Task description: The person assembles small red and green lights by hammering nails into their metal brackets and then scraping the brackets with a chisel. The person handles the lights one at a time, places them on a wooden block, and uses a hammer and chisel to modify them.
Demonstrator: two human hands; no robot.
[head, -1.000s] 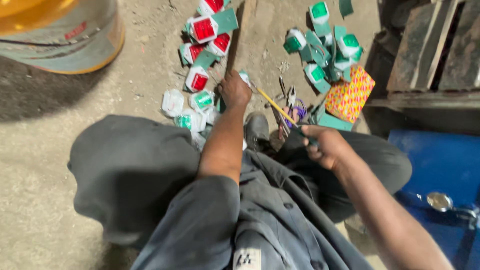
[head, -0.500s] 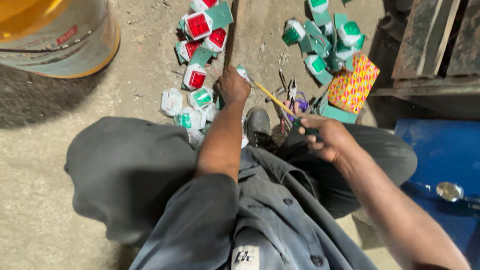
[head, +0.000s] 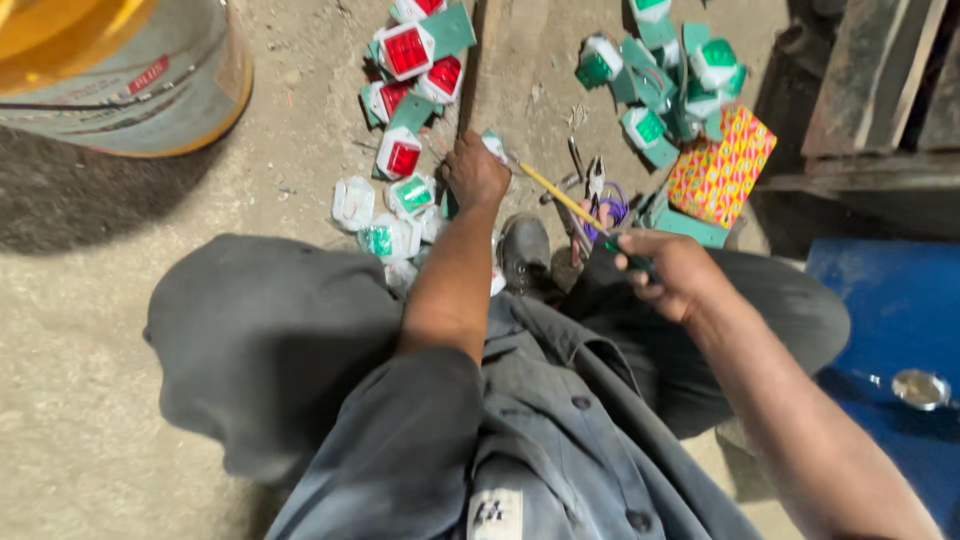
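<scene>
I sit on the ground with my knees apart. My left hand (head: 474, 172) reaches forward and closes on a small white and green lamp unit (head: 494, 144) near a heap of red lamp units (head: 408, 50). My right hand (head: 672, 272) grips the dark handle of a screwdriver with a yellow shaft (head: 556, 196), whose tip points at the piece in my left hand. Pliers and loose wires (head: 598, 196) lie between my hands.
A heap of green lamp units (head: 680, 80) and a yellow and red patterned box (head: 720, 166) lie at the upper right. A large drum (head: 120, 70) stands upper left. A blue surface (head: 890, 320) with a small metal cup (head: 920, 388) is at right.
The view has shifted slightly. My right hand has drawn a little lower and to the right with the screwdriver; my left hand stays on the small lamp unit.
</scene>
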